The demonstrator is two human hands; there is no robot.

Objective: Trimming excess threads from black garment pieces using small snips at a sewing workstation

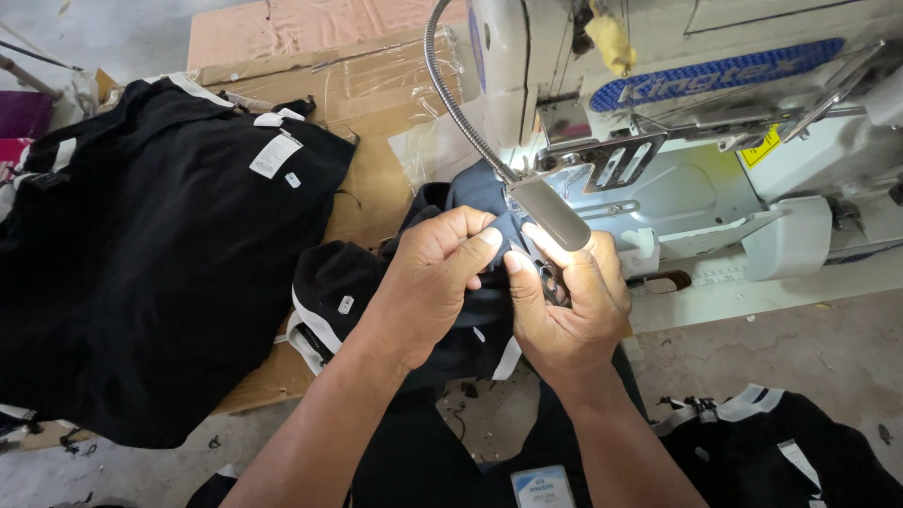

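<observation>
I see my left hand (435, 273) and right hand (564, 301) with fingers pinching the dark garment (470, 325) together under the lamp (550, 214), at the counter's (752, 292) near edge, lit for close work.

Both hands meet at the front of a white industrial sewing machine (696, 141). The left hand (428, 282) pinches a fold of black knit garment with white trim (470, 329) between thumb and fingers, and the right hand (569, 301) grips the same fabric just beside it. A grey gooseneck lamp (550, 212) hangs over the knuckles. A pile of black garments (141, 263) lies on brown cardboard (376, 85) at left.
</observation>
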